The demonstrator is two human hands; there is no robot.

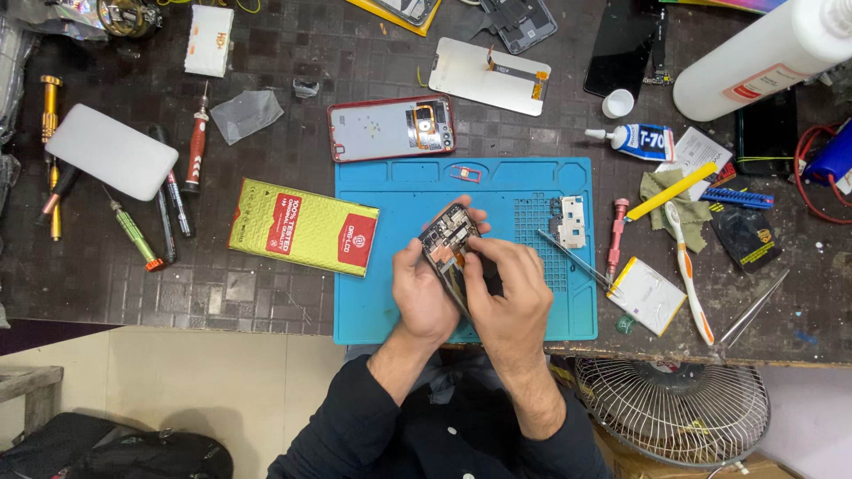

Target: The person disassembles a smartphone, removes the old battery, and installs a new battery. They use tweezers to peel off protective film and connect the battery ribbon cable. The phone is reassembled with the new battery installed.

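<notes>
From my head camera, my left hand (pixel 423 288) clamps the opened phone (pixel 451 246) tilted above the near middle of the blue mat (pixel 382 195), while my right hand (pixel 512 288) presses fingertips together on its innards. I judge I'm mid-disassembly, working a part inside; next needs a careful, light pull, keeping the frame steady.

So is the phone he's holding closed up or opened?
Opened. The phone in both hands shows its bare insides, and its red back cover lies apart on the table, beyond the blue mat.
</notes>
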